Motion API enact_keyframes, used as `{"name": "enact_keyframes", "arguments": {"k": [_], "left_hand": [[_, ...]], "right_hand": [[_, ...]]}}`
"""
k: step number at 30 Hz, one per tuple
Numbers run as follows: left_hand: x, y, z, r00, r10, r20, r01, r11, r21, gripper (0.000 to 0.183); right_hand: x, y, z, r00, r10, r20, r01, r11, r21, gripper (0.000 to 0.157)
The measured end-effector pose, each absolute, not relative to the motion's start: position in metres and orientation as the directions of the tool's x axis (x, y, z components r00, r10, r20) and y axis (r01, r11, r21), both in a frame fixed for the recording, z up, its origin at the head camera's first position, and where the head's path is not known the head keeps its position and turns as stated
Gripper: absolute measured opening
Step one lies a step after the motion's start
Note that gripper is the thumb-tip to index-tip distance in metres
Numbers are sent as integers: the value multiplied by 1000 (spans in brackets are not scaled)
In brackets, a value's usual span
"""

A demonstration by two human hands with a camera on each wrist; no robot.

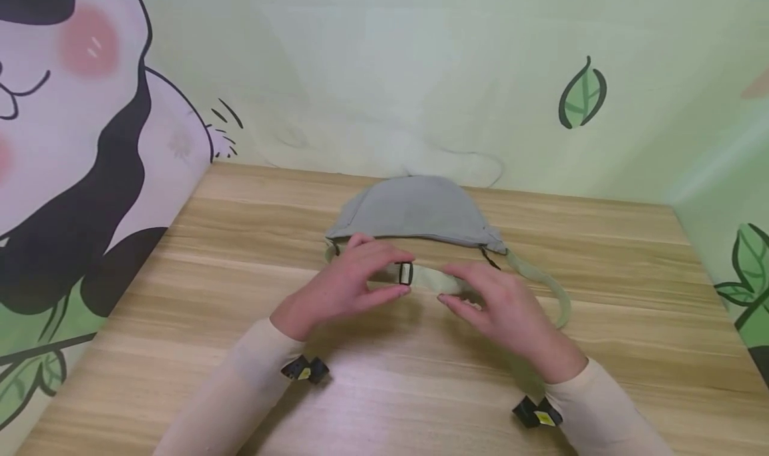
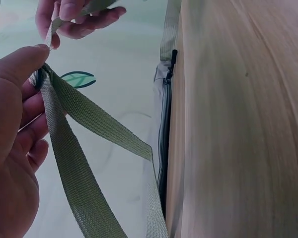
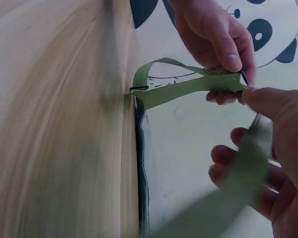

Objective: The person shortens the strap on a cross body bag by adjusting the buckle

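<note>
A grey waist bag (image 1: 414,209) lies on the wooden table with its green webbing strap (image 1: 434,280) brought round to the near side. My left hand (image 1: 342,282) pinches a black strap buckle (image 1: 406,274) between thumb and fingers. Two runs of webbing (image 2: 72,153) hang from that buckle in the left wrist view. To the right, my right hand (image 1: 504,302) pinches the strap a short way from the buckle. In the right wrist view a blurred length of webbing (image 3: 223,198) passes across the right palm. Both hands are above the table, on the near side of the bag.
The wooden table (image 1: 390,402) meets a pale green wall (image 1: 360,75) behind the bag. A painted panda covers the left wall, leaves the right. The strap loops out (image 1: 555,292) right of the bag. Dark zipper pulls (image 1: 490,259) hang at the bag's ends.
</note>
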State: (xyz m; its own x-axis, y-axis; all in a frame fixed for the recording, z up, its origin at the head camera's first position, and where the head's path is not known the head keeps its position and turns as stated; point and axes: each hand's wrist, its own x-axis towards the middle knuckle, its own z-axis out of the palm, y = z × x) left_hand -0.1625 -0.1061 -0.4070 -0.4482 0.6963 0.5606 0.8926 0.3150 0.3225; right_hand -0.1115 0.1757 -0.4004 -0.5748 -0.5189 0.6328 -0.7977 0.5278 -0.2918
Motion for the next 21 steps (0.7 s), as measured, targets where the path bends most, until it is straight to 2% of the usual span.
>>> {"name": "enact_keyframes", "arguments": {"k": [4, 9, 14, 17, 21], "left_hand": [[-161, -107, -405, -458, 696, 554, 886, 304, 350, 46], [-160, -108, -403, -479, 697, 533, 867, 280, 413, 46], [-158, -107, -402, -502, 699, 509, 840, 256, 478, 45], [-156, -106, -401, -512, 699, 499, 826, 243, 508, 45], [-154, -105, -401, -515, 704, 489, 813, 221, 538, 45]], "right_hand": [[-111, 175, -400, -563, -521, 642, -809, 504, -301, 48], [-108, 174, -400, -612, -508, 606, -787, 463, -407, 46], [-106, 175, -400, -673, -482, 561, -740, 438, -510, 27], [-105, 173, -400, -686, -475, 552, -728, 422, -541, 34], [-106, 171, -401, -686, -472, 553, -726, 397, -561, 36]]}}
